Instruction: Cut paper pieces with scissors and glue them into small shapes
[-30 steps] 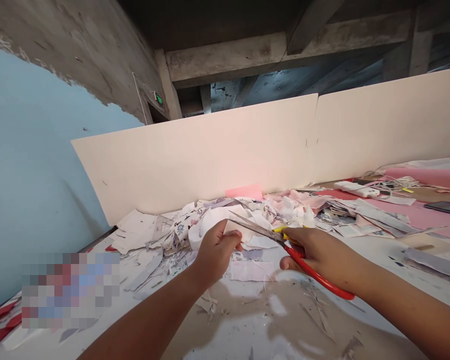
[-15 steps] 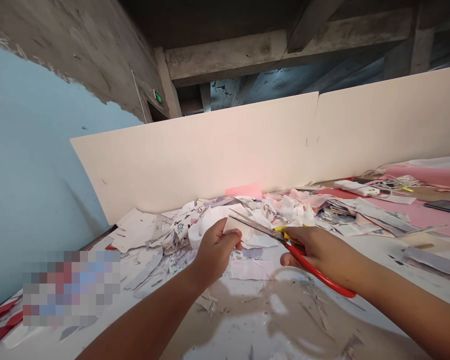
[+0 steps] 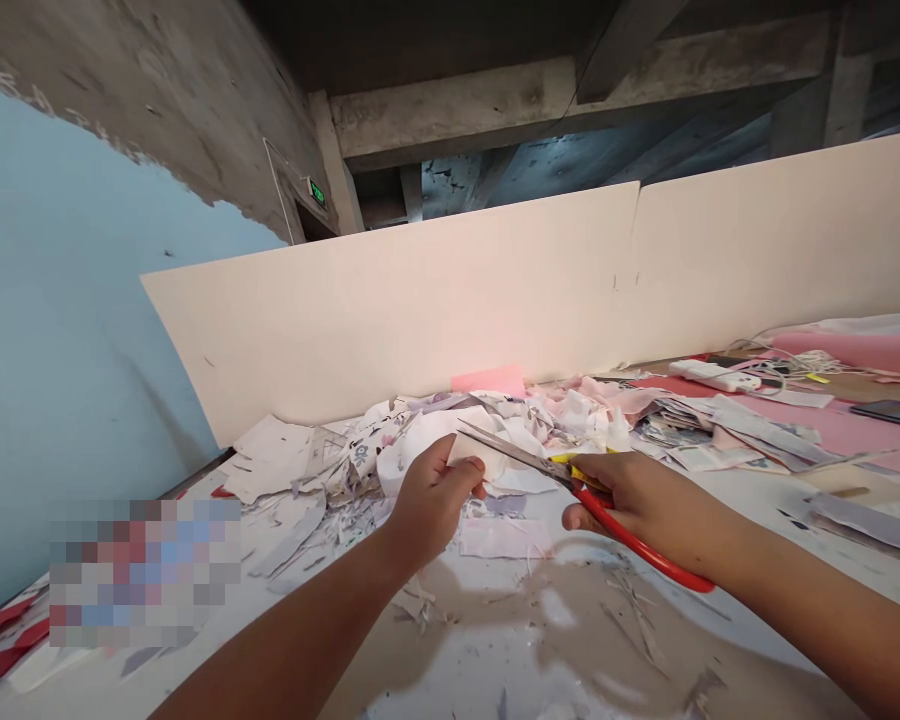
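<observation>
Now: two hands over table. Left hand: grip pinched on one white scrap, held just above table, in front of scrap pile. Right hand: grip clenched round red handles of one pair of scissors; blades point left, tips at white scrap's top edge. Scrap pile: one loose heap, white, printed and pink cuttings. Two cream boards stand edge to edge along table back. Far right: one white power strip, one dark phone on pink sheet.
</observation>
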A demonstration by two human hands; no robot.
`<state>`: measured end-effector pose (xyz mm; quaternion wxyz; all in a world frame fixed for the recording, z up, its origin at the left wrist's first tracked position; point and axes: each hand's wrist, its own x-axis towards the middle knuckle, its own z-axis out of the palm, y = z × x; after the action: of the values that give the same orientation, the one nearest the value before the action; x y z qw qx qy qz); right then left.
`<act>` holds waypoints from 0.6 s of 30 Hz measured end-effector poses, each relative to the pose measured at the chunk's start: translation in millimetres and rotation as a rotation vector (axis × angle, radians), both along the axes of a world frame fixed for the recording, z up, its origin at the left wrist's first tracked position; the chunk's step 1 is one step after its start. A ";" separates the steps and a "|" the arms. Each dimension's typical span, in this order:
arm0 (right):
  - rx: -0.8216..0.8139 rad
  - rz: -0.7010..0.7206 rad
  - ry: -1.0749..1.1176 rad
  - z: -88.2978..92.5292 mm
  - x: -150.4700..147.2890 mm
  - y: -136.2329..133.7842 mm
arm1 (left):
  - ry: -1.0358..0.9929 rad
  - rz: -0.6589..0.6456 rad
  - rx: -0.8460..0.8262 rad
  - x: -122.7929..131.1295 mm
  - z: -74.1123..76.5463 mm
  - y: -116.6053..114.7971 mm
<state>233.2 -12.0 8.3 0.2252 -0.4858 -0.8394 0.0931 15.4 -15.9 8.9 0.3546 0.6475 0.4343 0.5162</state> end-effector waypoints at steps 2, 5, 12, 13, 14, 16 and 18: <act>-0.002 0.004 0.003 0.1 -0.2 -0.4 | -0.001 0.000 -0.001 0.0 -0.1 0.0; -0.010 -0.003 0.008 0.4 -0.8 -0.3 | 0.003 0.008 0.005 0.3 -0.1 -0.2; 0.000 -0.005 -0.007 1.9 -0.9 -1.4 | -0.011 -0.003 0.002 -0.7 -1.3 -0.6; 0.002 -0.004 -0.009 1.8 -0.6 -1.5 | -0.011 -0.006 0.002 -0.9 -1.3 -0.6; 0.006 -0.003 -0.010 1.5 -0.3 -1.4 | -0.012 -0.007 0.004 -1.1 -1.3 -0.6; 0.014 0.000 -0.008 1.0 0.1 -0.8 | -0.010 -0.008 0.008 -1.1 -0.9 -0.9; 0.016 0.000 -0.005 0.7 0.3 0.0 | -0.006 -0.008 0.012 -0.9 -0.3 -1.2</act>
<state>233.5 -11.9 9.0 0.2269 -0.4842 -0.8408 0.0851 14.6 -17.1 8.6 0.3542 0.6496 0.4277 0.5193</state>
